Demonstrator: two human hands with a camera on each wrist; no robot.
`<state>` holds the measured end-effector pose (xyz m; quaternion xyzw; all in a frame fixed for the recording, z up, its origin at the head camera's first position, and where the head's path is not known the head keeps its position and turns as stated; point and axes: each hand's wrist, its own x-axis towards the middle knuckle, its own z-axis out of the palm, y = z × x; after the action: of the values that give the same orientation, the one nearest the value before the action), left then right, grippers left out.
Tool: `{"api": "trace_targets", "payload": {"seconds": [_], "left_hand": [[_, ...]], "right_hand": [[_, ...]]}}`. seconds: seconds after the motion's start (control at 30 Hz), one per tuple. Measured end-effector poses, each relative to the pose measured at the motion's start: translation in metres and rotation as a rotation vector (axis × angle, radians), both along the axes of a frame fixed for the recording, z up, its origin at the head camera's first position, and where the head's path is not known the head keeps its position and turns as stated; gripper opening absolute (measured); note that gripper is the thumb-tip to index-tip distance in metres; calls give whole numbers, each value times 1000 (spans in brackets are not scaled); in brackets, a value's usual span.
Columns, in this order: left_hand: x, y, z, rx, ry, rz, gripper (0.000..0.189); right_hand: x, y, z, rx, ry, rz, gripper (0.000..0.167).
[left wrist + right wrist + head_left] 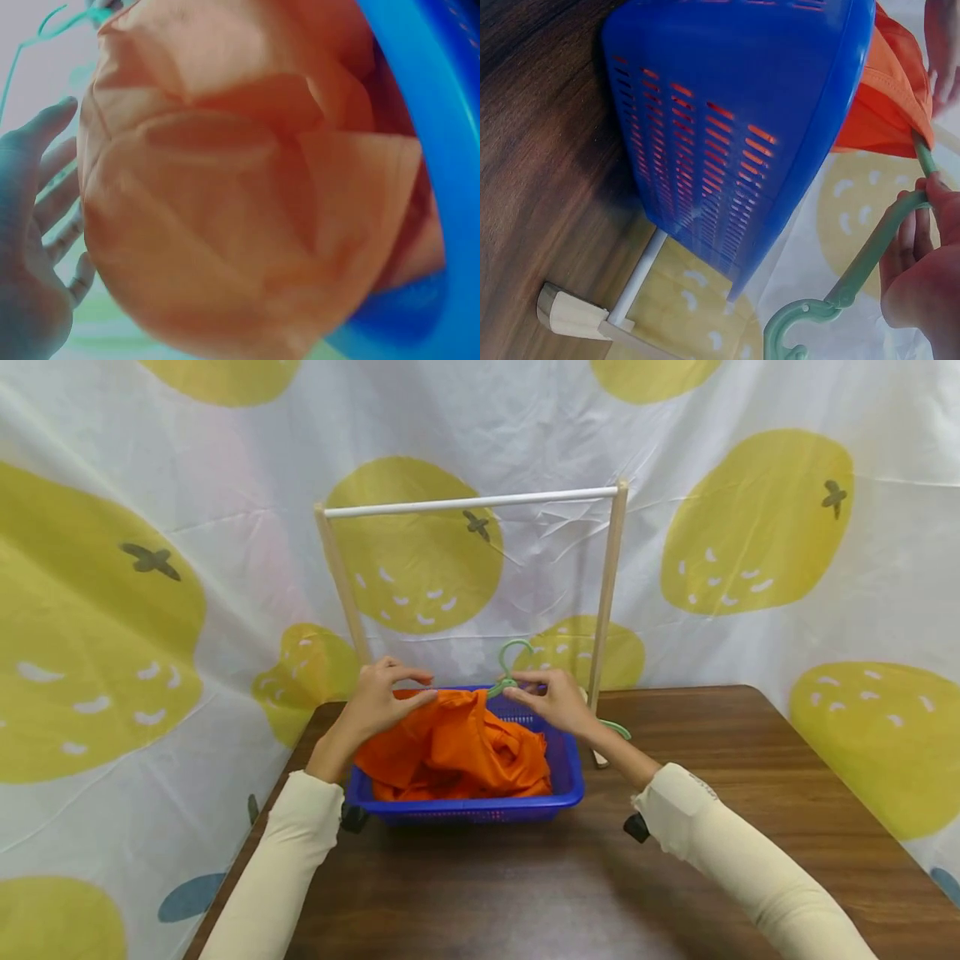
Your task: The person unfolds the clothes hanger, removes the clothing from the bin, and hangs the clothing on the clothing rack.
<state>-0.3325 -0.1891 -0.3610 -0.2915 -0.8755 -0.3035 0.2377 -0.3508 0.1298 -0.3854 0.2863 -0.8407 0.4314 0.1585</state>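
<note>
A green clothes hanger (pixel 866 262) is in my right hand (pixel 558 702), pinched near the base of its hook between thumb and fingers. The hanger's left arm goes under an orange garment (pixel 457 735), which hangs from it into a blue basket (pixel 465 810). Its other arm sticks out past my right wrist. My left hand (pixel 378 697) is beside the garment's upper left edge, thumb and index finger apart. In the left wrist view its fingers (pixel 56 195) are spread next to the cloth, with none of it gripped. Folds hide the hanger's far end.
Behind the basket stands a rack with wooden posts (pixel 607 602) and a white bar (pixel 472 503). Everything is on a brown wooden table (pixel 690 752). A white curtain (pixel 555 435) printed with yellow fruit hangs behind and at both sides.
</note>
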Motion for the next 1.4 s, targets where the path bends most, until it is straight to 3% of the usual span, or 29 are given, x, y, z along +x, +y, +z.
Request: {"api": "trace_targets", "payload": {"seconds": [0.13, 0.27, 0.37, 0.67, 0.87, 0.97, 1.2, 1.4], "left_hand": [[5, -12, 1, -8, -75, 19, 24], [4, -13, 0, -14, -34, -27, 14], [3, -8, -2, -4, -1, -63, 10], [3, 18, -11, -2, -21, -96, 9], [4, 29, -13, -9, -37, -112, 12], [5, 25, -10, 0, -54, -101, 15], [9, -3, -2, -15, 3, -13, 28], [19, -18, -5, -22, -107, 7, 29]], "right_hand": [[-1, 3, 3, 13, -4, -1, 35], [0, 3, 6, 20, 2, 11, 35], [0, 2, 7, 26, 15, 18, 34], [0, -10, 3, 17, 31, 121, 31], [-2, -17, 1, 30, 24, 123, 31], [-2, -16, 0, 21, 8, 122, 30], [-2, -6, 1, -14, -23, 102, 33], [-2, -2, 0, 10, -23, 83, 33]]}}
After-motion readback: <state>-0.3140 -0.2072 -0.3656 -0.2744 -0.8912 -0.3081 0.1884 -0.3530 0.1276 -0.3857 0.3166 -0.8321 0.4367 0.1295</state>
